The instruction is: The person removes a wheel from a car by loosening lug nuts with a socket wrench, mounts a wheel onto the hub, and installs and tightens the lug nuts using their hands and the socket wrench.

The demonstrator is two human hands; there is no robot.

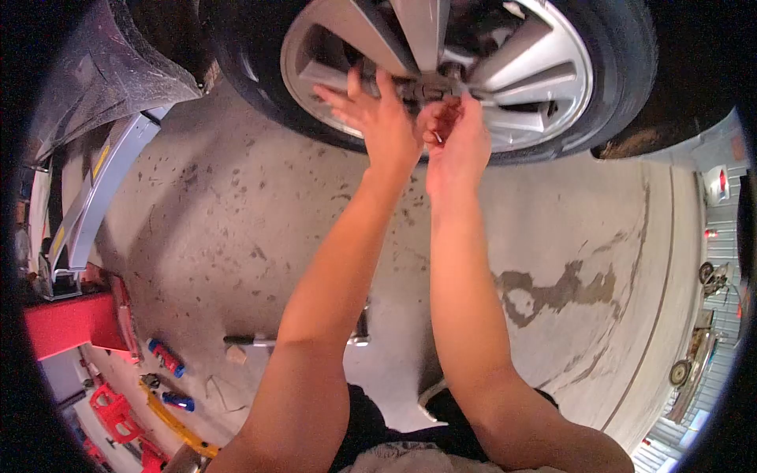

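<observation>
In front of me is a car wheel with a silver multi-spoke rim [536, 59] and a black tire [623, 79]. My left hand [386, 126] is raised at the lower left of the hub, fingers spread apart, with nothing visible in it. Close beside it, my right hand [461, 142] is closed, its fingers curled in at the lower edge of the hub [430, 88]. Whatever those fingers hold, if anything, is too small and blurred to name. Part of the hub is hidden behind both hands.
A long-handled tool [252, 341] lies on the concrete floor [205, 221] under my left forearm. Blue cans [167, 359], a yellow bar [169, 418] and red equipment [67, 323] are at the lower left. A grey lift arm [114, 185] slants along the left.
</observation>
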